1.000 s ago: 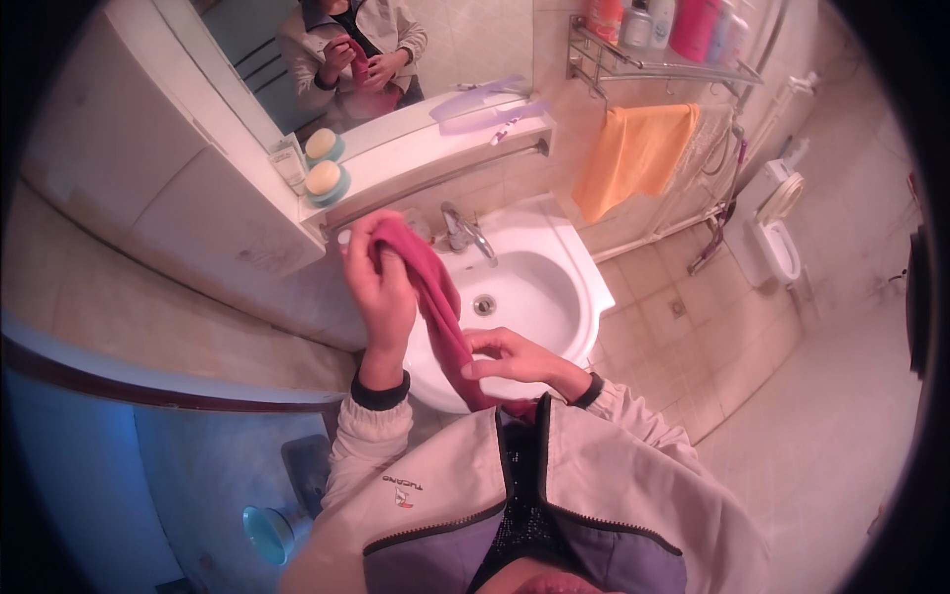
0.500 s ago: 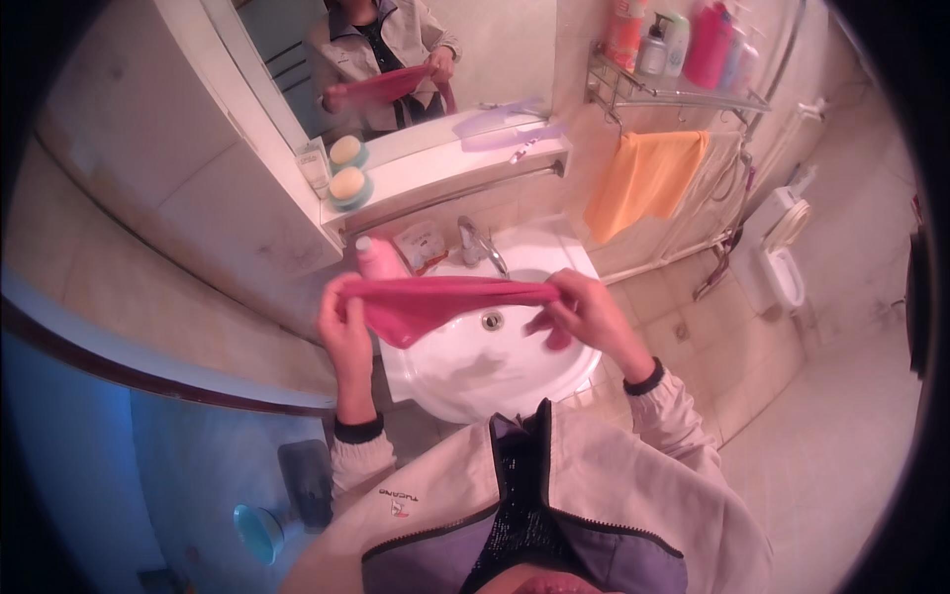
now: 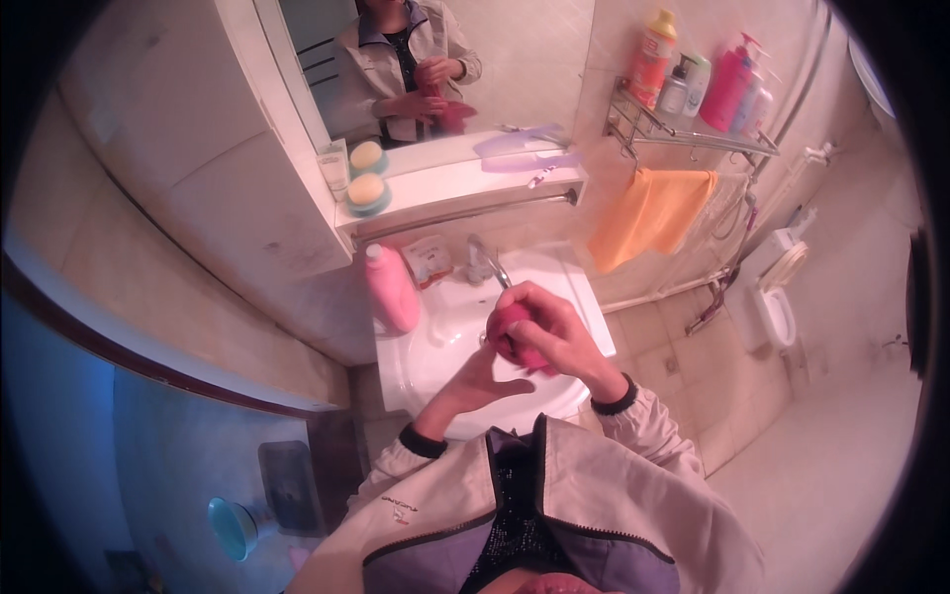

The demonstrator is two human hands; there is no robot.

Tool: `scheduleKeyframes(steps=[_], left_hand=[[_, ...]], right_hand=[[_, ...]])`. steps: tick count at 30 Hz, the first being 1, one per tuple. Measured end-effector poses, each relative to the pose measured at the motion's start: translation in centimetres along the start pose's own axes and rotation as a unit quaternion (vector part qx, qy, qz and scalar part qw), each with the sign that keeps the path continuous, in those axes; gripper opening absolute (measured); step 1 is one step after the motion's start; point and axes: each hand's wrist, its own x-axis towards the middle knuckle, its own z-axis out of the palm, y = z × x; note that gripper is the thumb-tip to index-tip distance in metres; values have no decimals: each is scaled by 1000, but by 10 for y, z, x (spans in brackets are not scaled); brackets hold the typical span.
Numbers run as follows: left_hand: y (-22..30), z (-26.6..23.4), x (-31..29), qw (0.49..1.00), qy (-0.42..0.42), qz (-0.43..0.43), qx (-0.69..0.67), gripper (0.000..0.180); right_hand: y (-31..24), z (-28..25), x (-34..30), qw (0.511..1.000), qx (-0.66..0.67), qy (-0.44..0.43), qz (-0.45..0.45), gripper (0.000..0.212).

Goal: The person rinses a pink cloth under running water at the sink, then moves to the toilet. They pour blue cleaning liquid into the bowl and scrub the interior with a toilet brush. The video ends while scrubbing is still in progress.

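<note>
Clutching bunched red cloth, the right hand partly hides it.

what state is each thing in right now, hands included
red cloth: bunched up, gripped
right hand: closed around the red cloth
left hand: open, thumb spread; contact with the cloth unclear
pink bottle: upright, white cap on
faucet: spout end partly hidden, running or off unclear
orange towel: hanging
toothbrush: lying down
</note>
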Motion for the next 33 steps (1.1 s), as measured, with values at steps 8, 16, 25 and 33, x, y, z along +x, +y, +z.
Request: scheduleKeyframes(steps=[8, 16, 25, 33], left_hand=[[-41, -25, 5, 983, 39, -103, -148, 35], [-73, -82, 65, 985, 122, -25, -118, 30], [-118, -71, 151, 923, 327, 142, 144, 24], [-142, -51, 165, 930, 366, 40, 23, 22]], right_hand=[[80, -87, -9, 984, -21, 161, 76, 26], [167, -123, 26, 944, 107, 188, 251, 25], [239, -148, 81, 907, 240, 291, 187, 23], [282, -147, 84, 882, 307, 306, 185, 23]])
